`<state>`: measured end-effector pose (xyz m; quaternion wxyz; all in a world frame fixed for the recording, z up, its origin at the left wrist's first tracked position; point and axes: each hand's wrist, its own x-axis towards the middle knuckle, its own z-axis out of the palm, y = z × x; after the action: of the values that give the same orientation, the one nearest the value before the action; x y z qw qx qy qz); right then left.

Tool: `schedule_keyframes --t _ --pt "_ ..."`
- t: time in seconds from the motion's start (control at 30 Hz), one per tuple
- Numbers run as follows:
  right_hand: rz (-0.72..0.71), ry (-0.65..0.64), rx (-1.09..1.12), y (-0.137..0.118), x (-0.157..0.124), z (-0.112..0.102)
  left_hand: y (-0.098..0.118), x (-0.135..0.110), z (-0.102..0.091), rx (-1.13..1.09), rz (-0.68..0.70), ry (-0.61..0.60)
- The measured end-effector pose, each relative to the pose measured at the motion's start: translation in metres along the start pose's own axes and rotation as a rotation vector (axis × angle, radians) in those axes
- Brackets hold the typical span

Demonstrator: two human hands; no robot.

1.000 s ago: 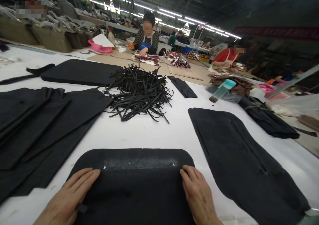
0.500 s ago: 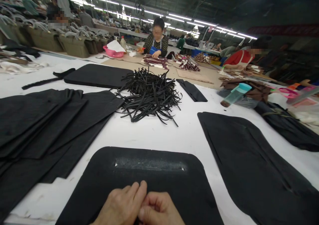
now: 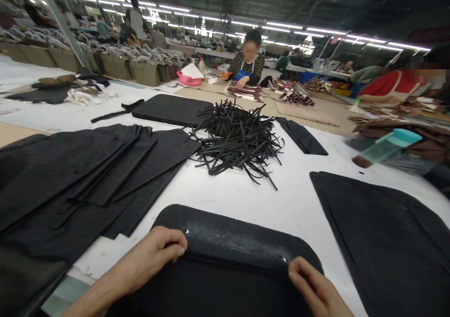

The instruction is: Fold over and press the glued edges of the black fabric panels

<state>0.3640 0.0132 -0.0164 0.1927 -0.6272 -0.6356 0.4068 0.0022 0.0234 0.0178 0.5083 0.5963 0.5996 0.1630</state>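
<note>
Overlapping on the left of the white tabletop, thin black pieces lie in a loose, creased spread. Beyond them, olive handbags with pale handles stand in a row, with off-white scraps lying on the nearer side. Next to the right comes a flat black slab, a narrow black strip lying just off its left end. Nearer, the person's left hand is closed in a pinch, thumb against fingers, on the left end of a black top sheet. That sheet lies at the front of the table over a round-cornered black panel, whose far border shows a glossy, scuffed band with a small white triangle near each end. Behind the panel, a pink basin sits on the far table, and a tangled heap of black strips touches the slab. Past the heap, a co-worker in a blue apron rests a hand on maroon-edged pieces. Farther right, the person's right hand pinches the sheet's other end, fingers bent. A folded black piece, a teal-lidded clear container and another black panel lie beyond.
</note>
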Motion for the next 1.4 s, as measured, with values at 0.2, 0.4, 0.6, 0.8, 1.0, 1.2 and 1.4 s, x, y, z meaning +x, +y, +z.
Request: schedule_keyframes --t 0.2,0.4,0.6,0.8,1.0,1.2,1.4 --pt "0.103 0.05 -0.004 0.012 0.022 -0.008 -0.013 0.035 0.008 -0.082 -0.092 0.165" --pt "0.192 0.104 -0.018 0.008 0.032 -0.006 -0.013 0.044 0.012 -0.048 -0.127 0.257" --pt "0.189 0.104 -0.035 0.015 0.033 -0.003 -0.006 0.041 0.008 0.018 -0.105 0.244" --pt "0.216 0.067 -0.032 0.012 0.034 -0.003 -0.01 0.044 0.011 0.069 -0.119 0.253" --pt "0.23 0.065 -0.009 0.014 0.037 -0.003 -0.01 0.044 0.01 0.138 -0.125 0.245" --pt "0.201 0.104 0.032 0.006 0.036 -0.006 -0.004 0.044 0.012 0.233 -0.114 0.252" --pt "0.198 0.093 0.05 -0.001 0.036 -0.007 -0.006 0.042 0.011 0.382 -0.075 0.265"
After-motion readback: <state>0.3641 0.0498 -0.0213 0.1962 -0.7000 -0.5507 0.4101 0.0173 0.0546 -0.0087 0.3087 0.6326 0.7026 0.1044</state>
